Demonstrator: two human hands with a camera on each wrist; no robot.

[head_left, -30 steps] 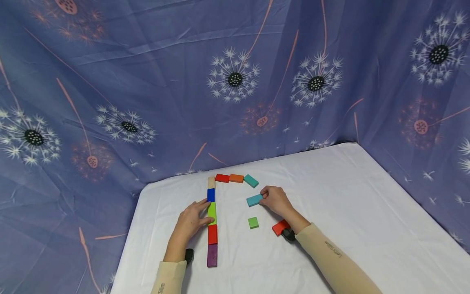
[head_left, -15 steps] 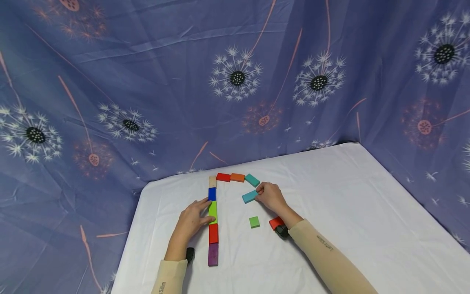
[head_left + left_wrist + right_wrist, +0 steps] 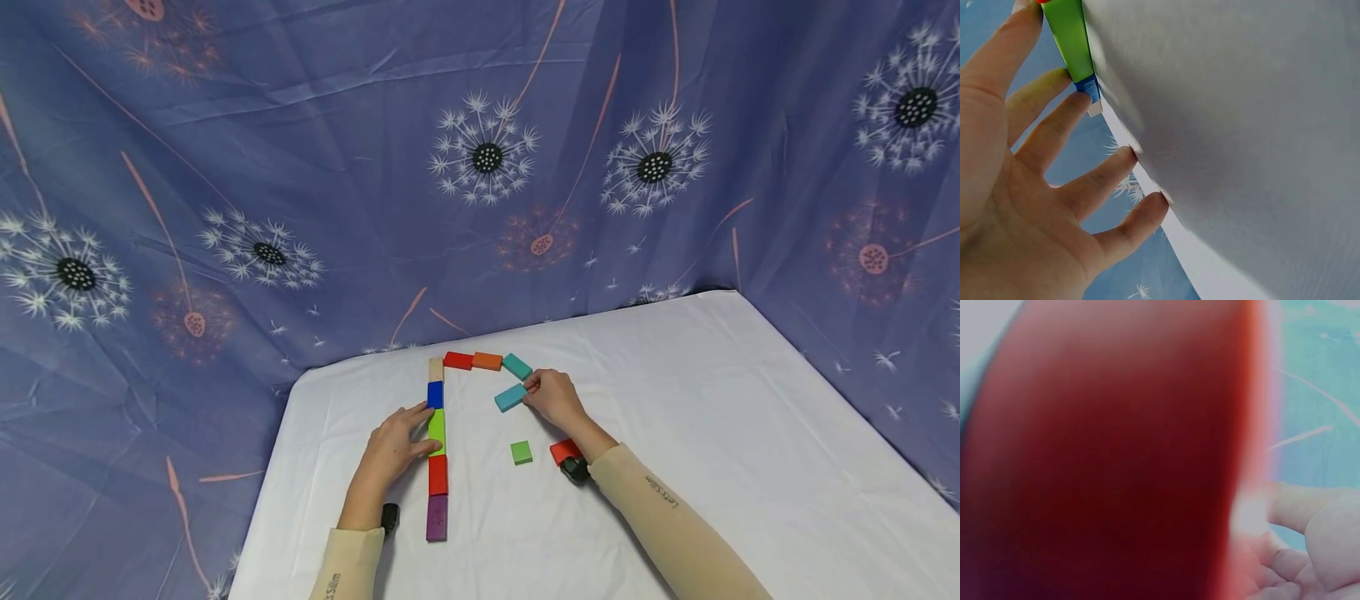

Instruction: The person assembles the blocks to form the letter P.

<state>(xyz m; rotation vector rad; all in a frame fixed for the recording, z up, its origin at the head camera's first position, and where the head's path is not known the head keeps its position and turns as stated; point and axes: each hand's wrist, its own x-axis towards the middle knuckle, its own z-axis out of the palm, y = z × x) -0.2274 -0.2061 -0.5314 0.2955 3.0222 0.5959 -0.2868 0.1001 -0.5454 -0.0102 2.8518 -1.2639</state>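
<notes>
My right hand (image 3: 553, 396) pinches the right end of a light-blue block (image 3: 511, 398), which lies slanted just in front of a teal block (image 3: 517, 366). On the left, my left hand (image 3: 392, 446) rests beside a straight row of blocks, its fingers spread and fairly straight. Its thumb and fingertips touch the lime-green block (image 3: 437, 425) and reach to the blue block (image 3: 435, 395), also seen from the side in the left wrist view, where the lime-green block (image 3: 1069, 40) shows along the fingertips. A blurred red block (image 3: 1110, 456) fills most of the right wrist view.
The row also holds a plain wooden block (image 3: 436, 369), a red block (image 3: 438, 475) and a purple block (image 3: 437, 518). Another red block (image 3: 458, 360) and an orange block (image 3: 487, 361) lead to the teal one. A small green block (image 3: 521, 452) lies mid-table; a red block (image 3: 564, 452) sits under my right wrist.
My right hand has moved left and slightly away from me with the light-blue block, bringing it closer to the teal block and turning it more slanted. My left hand stays in place.
</notes>
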